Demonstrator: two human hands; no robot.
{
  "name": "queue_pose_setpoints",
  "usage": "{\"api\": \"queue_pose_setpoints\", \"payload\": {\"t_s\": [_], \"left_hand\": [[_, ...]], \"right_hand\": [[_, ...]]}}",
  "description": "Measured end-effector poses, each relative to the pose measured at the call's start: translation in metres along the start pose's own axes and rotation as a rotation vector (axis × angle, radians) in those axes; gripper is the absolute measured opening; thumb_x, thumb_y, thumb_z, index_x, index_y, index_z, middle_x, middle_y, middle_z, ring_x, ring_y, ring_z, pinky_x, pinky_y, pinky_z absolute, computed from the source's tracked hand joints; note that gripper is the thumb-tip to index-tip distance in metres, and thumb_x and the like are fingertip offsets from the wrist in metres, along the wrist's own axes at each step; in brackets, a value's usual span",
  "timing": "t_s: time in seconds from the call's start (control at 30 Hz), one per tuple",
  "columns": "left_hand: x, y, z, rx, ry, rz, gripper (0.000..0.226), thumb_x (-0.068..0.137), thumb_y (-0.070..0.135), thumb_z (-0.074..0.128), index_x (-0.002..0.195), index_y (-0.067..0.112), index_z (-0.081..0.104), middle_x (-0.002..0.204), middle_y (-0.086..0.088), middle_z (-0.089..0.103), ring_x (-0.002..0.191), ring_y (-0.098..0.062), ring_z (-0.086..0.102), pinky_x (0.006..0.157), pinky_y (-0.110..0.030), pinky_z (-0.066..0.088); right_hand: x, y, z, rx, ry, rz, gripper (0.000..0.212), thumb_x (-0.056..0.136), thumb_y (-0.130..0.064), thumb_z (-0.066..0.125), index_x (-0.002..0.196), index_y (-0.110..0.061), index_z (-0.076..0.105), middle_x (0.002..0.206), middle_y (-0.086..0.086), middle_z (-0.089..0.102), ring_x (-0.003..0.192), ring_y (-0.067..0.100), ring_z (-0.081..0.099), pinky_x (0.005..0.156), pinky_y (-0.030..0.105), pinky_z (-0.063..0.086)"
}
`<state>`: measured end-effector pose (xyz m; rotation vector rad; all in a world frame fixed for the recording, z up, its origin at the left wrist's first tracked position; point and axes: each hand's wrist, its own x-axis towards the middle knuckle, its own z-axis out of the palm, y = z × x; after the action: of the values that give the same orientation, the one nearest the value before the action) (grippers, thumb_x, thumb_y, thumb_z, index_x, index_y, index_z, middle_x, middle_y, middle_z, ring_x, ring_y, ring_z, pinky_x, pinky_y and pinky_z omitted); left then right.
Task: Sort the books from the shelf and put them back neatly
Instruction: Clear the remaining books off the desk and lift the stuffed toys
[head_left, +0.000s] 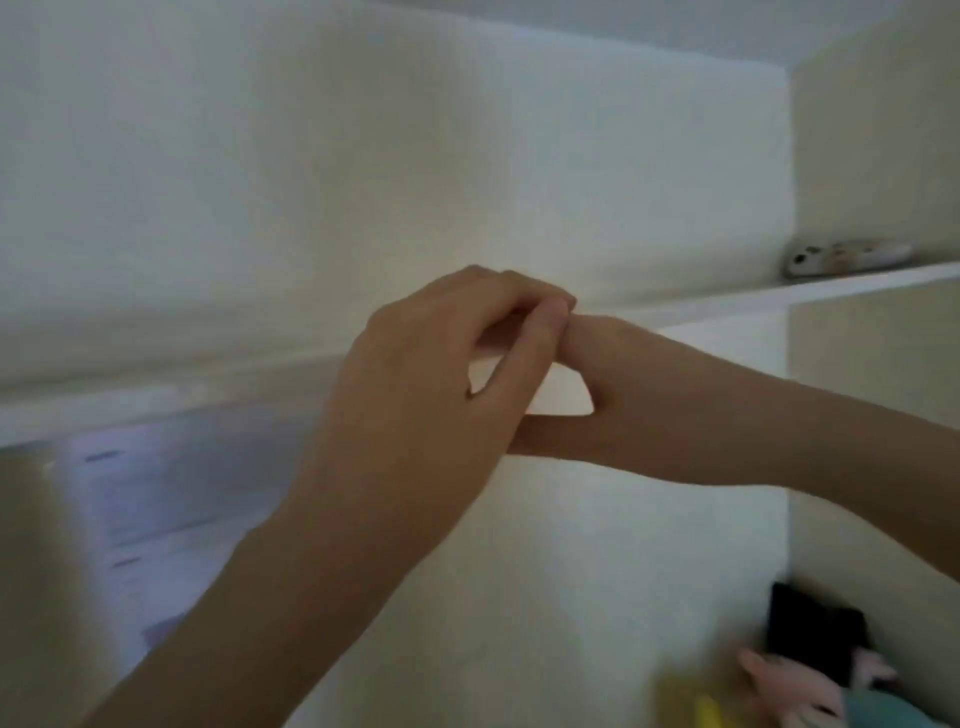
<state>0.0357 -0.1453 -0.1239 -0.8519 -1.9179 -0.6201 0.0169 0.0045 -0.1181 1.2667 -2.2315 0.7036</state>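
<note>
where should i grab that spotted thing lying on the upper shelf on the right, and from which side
Probably grip the spotted thing across its middle, wrapping over its top, coming from the front over the shelf edge. It lies flat, long side along the shelf, tucked by the beige panel, so the front looks most open. Too blurred to identify.

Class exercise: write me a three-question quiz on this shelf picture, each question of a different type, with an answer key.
1. True or false: the left hand partly covers the right hand.
2. Where does the speckled object lie? A on the upper shelf, at the right; B in the left hand; C on the floor.
3. Fill in: the soft toy at the bottom right is ___.
Key: 1 true; 2 A; 3 pink.
</note>
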Motion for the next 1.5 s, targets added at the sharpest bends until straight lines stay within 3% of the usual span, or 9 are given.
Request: {"api": "queue_pose_setpoints", "payload": {"t_s": [0.13, 0.37, 0.57, 0.8, 0.9, 1.0, 1.1, 1.23, 1.5], "left_hand": [[-0.013, 0.03, 0.091, -0.279, -0.129, 0.073, 0.024, 0.091, 0.025, 0.05, 0.107, 0.028, 0.068, 0.101, 0.019, 0.066, 0.098, 0.004, 0.058, 0.085, -0.008, 0.04], [-0.093, 0.066, 0.305, -0.82, -0.703, -0.249, 0.026, 0.096, 0.021, 0.054, 0.12, 0.028, 0.062, 0.112, 0.018, 0.064, 0.101, 0.015, 0.053, 0.082, -0.002, 0.037], [-0.2, 0.117, 0.447, -0.871, -1.118, -0.35, 0.037, 0.096, 0.011, 0.051, 0.133, 0.017, 0.052, 0.124, 0.002, 0.06, 0.106, 0.002, 0.052, 0.08, 0.0, 0.035], [-0.312, 0.153, 0.519, -0.728, -1.489, -0.646, 0.032, 0.098, 0.021, 0.048, 0.13, 0.019, 0.053, 0.125, -0.001, 0.061, 0.112, -0.009, 0.058, 0.092, -0.021, 0.045], [-0.342, 0.166, 0.53, -0.662, -1.526, -0.767, 0.034, 0.097, 0.017, 0.049, 0.131, 0.016, 0.052, 0.13, -0.001, 0.057, 0.11, -0.006, 0.055, 0.085, -0.017, 0.041], [-0.358, 0.179, 0.541, -0.711, -1.511, -1.065, 0.022, 0.092, 0.022, 0.059, 0.113, 0.019, 0.056, 0.113, -0.001, 0.064, 0.095, -0.002, 0.061, 0.08, -0.019, 0.048], [-0.362, 0.195, 0.553, -0.713, -1.563, -1.295, 0.05, 0.084, 0.033, 0.064, 0.127, 0.021, 0.042, 0.123, -0.005, 0.045, 0.109, -0.016, 0.054, 0.093, -0.034, 0.051], [-0.355, 0.21, 0.566, -0.573, -1.599, -1.463, 0.089, 0.074, 0.051, 0.067, 0.141, 0.013, 0.022, 0.134, -0.011, 0.03, 0.122, -0.024, 0.041, 0.101, -0.032, 0.042], [-0.358, 0.214, 0.572, -0.425, -1.39, -1.712, 0.094, 0.07, 0.043, 0.081, 0.136, 0.002, 0.027, 0.135, -0.016, 0.034, 0.124, -0.026, 0.039, 0.091, -0.031, 0.041]], "right_hand": [[-0.089, 0.046, -0.023, -0.066, -0.002, 0.215, 0.039, 0.086, -0.034, 0.06, 0.123, -0.02, 0.06, 0.115, -0.028, 0.055, 0.11, -0.018, 0.048, 0.093, 0.002, 0.035], [-0.28, 0.15, 0.007, 0.027, -0.224, 0.868, 0.019, 0.092, -0.029, 0.062, 0.11, -0.031, 0.059, 0.103, -0.018, 0.064, 0.09, -0.008, 0.058, 0.075, 0.007, 0.043], [-0.434, 0.198, 0.058, 0.199, -0.317, 1.248, 0.037, 0.092, -0.025, 0.063, 0.129, -0.023, 0.058, 0.12, -0.016, 0.057, 0.1, -0.013, 0.051, 0.086, 0.002, 0.037], [-0.583, 0.22, 0.125, 0.279, -0.252, 1.699, 0.036, 0.091, -0.027, 0.063, 0.126, -0.024, 0.057, 0.129, 0.004, 0.058, 0.111, 0.018, 0.059, 0.093, 0.027, 0.049], [-0.634, 0.219, 0.145, -0.04, -0.228, 1.759, 0.057, 0.089, -0.039, 0.061, 0.14, -0.02, 0.042, 0.151, 0.008, 0.032, 0.138, 0.027, 0.032, 0.11, 0.041, 0.03], [-0.656, 0.215, 0.155, -0.131, -0.12, 1.787, 0.088, 0.077, -0.065, 0.046, 0.145, -0.011, 0.032, 0.15, 0.012, 0.032, 0.137, 0.032, 0.033, 0.109, 0.046, 0.027], [-0.664, 0.22, 0.15, -0.206, -0.109, 1.896, 0.11, 0.064, -0.081, 0.04, 0.149, -0.013, 0.023, 0.149, 0.012, 0.031, 0.136, 0.033, 0.03, 0.11, 0.049, 0.024], [-0.677, 0.231, 0.142, 0.01, -0.088, 2.062, 0.105, 0.072, -0.062, 0.07, 0.149, -0.016, 0.015, 0.14, 0.014, 0.034, 0.129, 0.033, 0.033, 0.105, 0.044, 0.031], [-0.676, 0.234, 0.147, 0.231, 0.05, 2.141, 0.107, 0.054, -0.064, 0.062, 0.143, -0.019, 0.023, 0.131, 0.012, 0.037, 0.125, 0.033, 0.037, 0.104, 0.049, 0.038]]}}
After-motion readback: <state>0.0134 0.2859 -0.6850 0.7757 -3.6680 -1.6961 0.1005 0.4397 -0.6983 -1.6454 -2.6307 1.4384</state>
